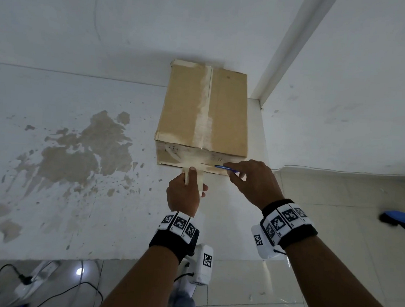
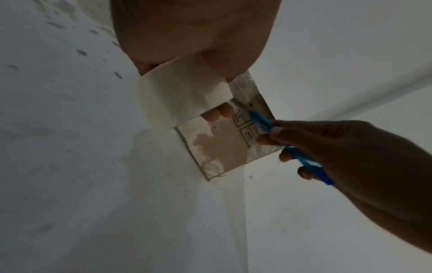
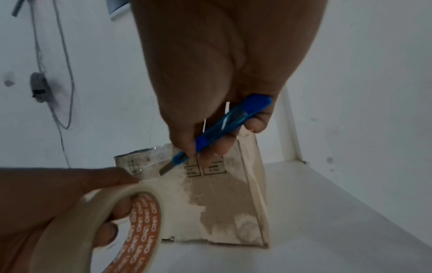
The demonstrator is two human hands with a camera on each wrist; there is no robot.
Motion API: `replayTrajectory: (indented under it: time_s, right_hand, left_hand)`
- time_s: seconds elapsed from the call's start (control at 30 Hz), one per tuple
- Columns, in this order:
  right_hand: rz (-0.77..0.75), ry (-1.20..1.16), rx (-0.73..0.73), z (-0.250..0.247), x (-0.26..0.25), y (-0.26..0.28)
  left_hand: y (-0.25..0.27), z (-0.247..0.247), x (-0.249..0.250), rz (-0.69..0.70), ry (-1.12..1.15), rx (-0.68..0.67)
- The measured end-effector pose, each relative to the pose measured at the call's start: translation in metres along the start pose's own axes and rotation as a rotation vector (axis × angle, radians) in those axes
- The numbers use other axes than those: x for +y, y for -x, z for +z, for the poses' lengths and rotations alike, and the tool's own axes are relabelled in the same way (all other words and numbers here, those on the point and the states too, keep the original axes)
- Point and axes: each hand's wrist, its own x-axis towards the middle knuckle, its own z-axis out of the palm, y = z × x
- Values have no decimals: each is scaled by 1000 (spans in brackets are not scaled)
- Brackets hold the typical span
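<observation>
A stained white surface fills the left and centre of the head view, with brown patches at centre left. A cardboard box stands on it at upper centre, pushed back to the wall. The box is closed, and a pale strip of tape runs down the middle of its top and over its near face. A tiled floor lies at lower right and a power strip with dark cables at lower left. The two hands meet just below the box's near face, close together but not touching. The left hand, just below the box, grips a roll of tape. Its fingers curl through the core and its thumb lies over the outer winding. The roll sits against the lower part of the near face, and its tape leads up onto the cardboard. The right hand, a little right of and above the left, pinches a blue cutter between thumb and curled fingers. The cutter points left, and its short metal blade is out, lying on the taped near face beside the roll. Whether the blade bites into the tape cannot be told. Both wrists wear black bands with black-and-white marker squares.
</observation>
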Motion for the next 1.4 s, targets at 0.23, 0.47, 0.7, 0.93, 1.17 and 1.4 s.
replayTrajectory:
  time_s: [0.23, 0.47, 0.7, 0.93, 1.17, 1.4]
  right_hand:
    - [17, -465, 24, 8, -14, 4]
    - [31, -599, -111, 19, -33, -5]
    - [-3, -717, -299, 22, -33, -6]
    - [116, -933, -272, 25, -38, 1]
    - [609, -998, 172, 53, 6, 42]
    - [934, -517, 193, 64, 82, 99]
  left_hand:
    - [8, -12, -19, 1, -44, -6]
    - [7, -16, -15, 75, -35, -42]
    - [6, -18, -8, 67, -3, -52]
    - [2, -16, -5, 49, 10, -70]
    - [2, -17, -9, 88, 1, -64]
    - [8, 3, -23, 110, 5, -132]
